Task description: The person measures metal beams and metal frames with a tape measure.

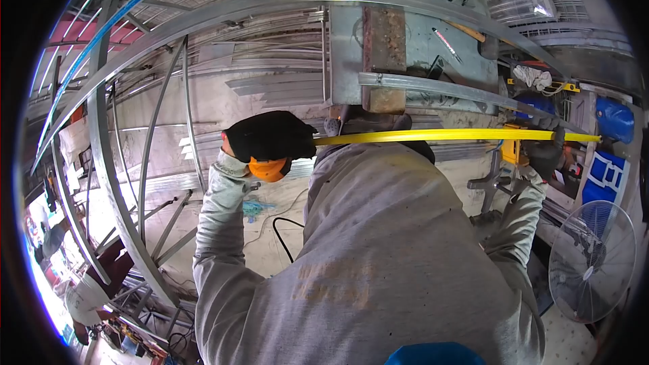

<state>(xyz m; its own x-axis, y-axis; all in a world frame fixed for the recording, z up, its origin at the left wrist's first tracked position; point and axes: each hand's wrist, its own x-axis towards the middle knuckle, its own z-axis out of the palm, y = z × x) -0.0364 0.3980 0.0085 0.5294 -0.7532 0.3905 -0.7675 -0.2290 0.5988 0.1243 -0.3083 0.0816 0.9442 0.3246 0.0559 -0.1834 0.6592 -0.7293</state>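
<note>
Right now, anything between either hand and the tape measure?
Nothing visible. The left hand grips the orange tape measure case, the right hand holds the yellow blade near its end; the blade runs unobstructed between them.

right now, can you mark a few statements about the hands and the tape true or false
1. The left hand wears a black glove. True.
2. The tape measure case under it is blue. False: it is orange.
3. The yellow tape stretches across to the right hand. True.
4. The fan stands beside the left hand. False: it stands on the right hand's side, lower down.
</note>
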